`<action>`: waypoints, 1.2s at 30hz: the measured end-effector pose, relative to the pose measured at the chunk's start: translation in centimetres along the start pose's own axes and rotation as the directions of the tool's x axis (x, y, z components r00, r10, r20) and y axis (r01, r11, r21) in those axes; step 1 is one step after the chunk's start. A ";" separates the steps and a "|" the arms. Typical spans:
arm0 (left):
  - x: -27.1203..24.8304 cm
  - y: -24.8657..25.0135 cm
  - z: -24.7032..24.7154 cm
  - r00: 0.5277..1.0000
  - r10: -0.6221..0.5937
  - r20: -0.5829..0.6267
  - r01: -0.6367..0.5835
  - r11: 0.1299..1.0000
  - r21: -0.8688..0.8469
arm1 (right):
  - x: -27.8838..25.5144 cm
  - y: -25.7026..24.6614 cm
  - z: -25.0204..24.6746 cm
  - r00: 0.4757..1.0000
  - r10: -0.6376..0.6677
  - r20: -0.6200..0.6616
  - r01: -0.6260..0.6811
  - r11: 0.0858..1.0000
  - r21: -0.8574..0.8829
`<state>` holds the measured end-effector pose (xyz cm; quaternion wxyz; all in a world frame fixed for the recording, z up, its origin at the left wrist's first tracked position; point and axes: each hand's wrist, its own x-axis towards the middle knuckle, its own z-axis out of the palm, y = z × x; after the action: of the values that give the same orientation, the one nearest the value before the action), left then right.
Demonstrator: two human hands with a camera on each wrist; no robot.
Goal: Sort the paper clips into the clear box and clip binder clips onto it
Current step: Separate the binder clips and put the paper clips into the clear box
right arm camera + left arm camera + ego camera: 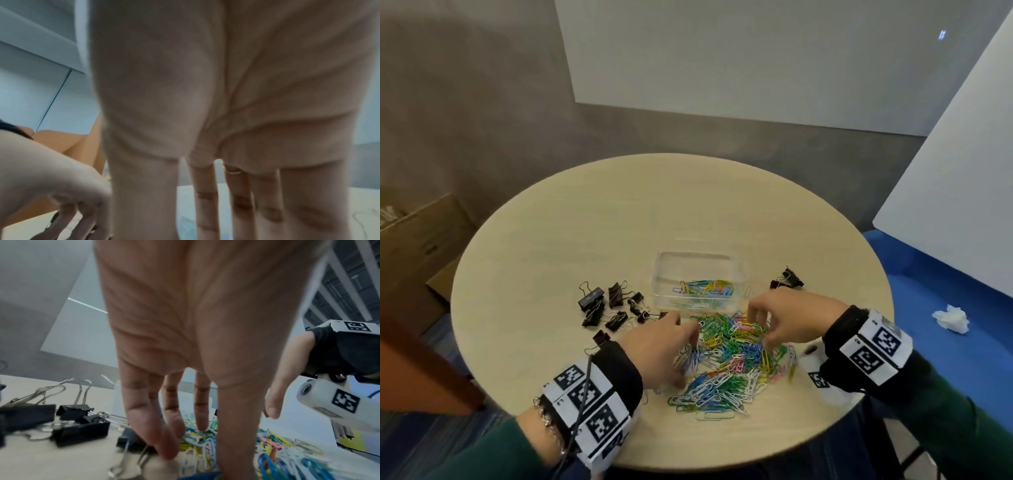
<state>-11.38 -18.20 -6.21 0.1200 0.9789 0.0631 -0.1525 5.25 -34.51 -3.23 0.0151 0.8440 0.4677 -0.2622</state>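
From the head view, both hands reach into the heap of coloured paper clips on the near part of the round table. The left hand lies over the heap's left edge with fingers extended and a little spread; whether any clip is caught under them cannot be told. The right hand hovers at the heap's far right, fingers curved down as if plucking, but a held clip is not visible. The clear box stands just beyond the heap, with a small layer of clips inside. To gather well, the hands would likely do best to scoop a modest bunch and lift it clear of the box's low rim, since tangled clips may trail and spill. Black binder clips lie scattered left of the box, a few more to its right, none on the box yet. A crumpled tissue lies off the table.

In the left wrist view, straight fingers point down at the heap's edge, one binder clip just beside them and liable to be swept along.

The right wrist view is blurred; fingers hang straight and parted, with nothing seen held.
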 end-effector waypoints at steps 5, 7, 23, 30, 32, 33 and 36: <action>0.7 -0.1 0.3 0.998 0.027 -0.057 -0.029 0.999 -0.040 | 0.7 -0.8 1.5 0.999 -0.050 0.010 0.049 0.997 0.057; 0.9 0.0 0.4 0.998 0.046 -0.049 -0.048 0.998 -0.048 | 0.8 -0.7 1.7 0.998 -0.064 0.016 0.063 0.996 0.056; -0.6 -2.7 -3.6 0.997 -0.052 -0.050 0.050 0.997 -0.053 | 0.3 -1.4 1.0 0.976 -0.188 -0.109 0.195 0.979 0.061; 0.0 -1.0 -2.3 0.995 0.018 -0.096 -0.009 0.996 0.090 | 0.8 -2.2 2.1 0.954 -0.282 -0.099 0.285 0.959 0.009; 0.2 -1.0 -2.0 0.994 0.008 -0.108 0.004 0.994 0.113 | 0.6 -2.4 2.2 0.953 -0.292 -0.083 0.292 0.956 -0.007; 0.3 -1.0 -1.9 0.994 0.004 -0.113 0.011 0.991 0.131 | 0.5 -2.6 2.3 0.953 -0.292 -0.083 0.292 0.956 -0.018; 0.5 -1.4 -1.5 0.990 -0.013 -0.141 0.042 0.977 0.210 | 0.3 -3.4 2.5 0.940 -0.324 -0.108 0.318 0.945 -0.073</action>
<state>-10.72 -16.47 -5.26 0.0081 0.9934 0.0683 -0.0915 1.58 -33.07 -4.80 -0.0325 0.7697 0.6061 -0.1979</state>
